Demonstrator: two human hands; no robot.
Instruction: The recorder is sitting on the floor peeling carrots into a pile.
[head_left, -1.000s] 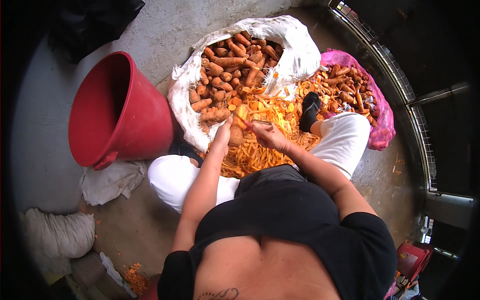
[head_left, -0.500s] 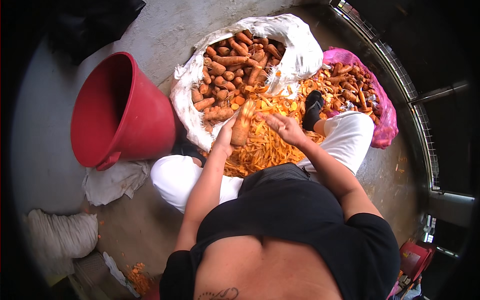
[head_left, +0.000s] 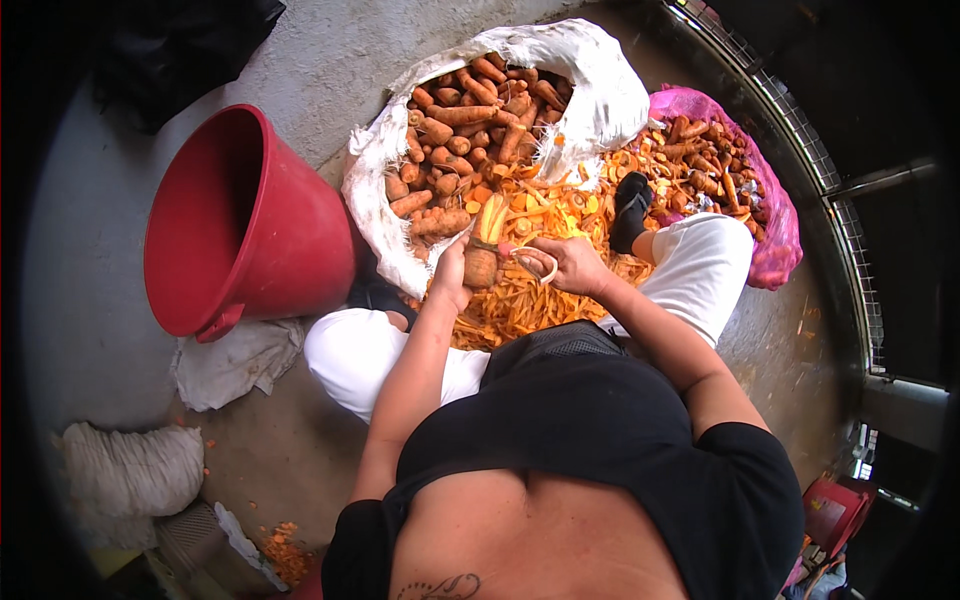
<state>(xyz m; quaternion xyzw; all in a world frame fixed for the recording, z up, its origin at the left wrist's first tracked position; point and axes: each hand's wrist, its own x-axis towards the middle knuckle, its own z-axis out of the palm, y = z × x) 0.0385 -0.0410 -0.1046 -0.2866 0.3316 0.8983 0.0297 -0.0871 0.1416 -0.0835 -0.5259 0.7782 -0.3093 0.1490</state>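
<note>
My left hand (head_left: pixel 452 274) is closed around the lower end of a thick carrot (head_left: pixel 481 266), which stands nearly upright in the picture. The carrot's far end is peeled to bright orange; brown skin covers the near end. In my right hand (head_left: pixel 577 266) is a peeler (head_left: pixel 543 262) with a pale looped handle and a reddish part toward the carrot. Its head lies across the carrot at about mid-length. Beneath both hands spreads a heap of orange peelings (head_left: pixel 545 305). Just beyond them, unpeeled carrots (head_left: pixel 455 150) fill an open white sack (head_left: pixel 598 88).
A big red tub (head_left: pixel 300 215) lies tilted at the left, on a pale cloth (head_left: pixel 235 365). At the right rear, a pink mesh sack (head_left: pixel 775 240) holds carrot pieces. My white-trousered legs flank the peelings. A black bag (head_left: pixel 180 60) and rough wall stand at the back left.
My right hand has turned and come nearer the carrot; the peeler, blurred or hidden before, now shows plainly against it. More of the carrot's far end looks peeled. My left hand keeps its grip.
</note>
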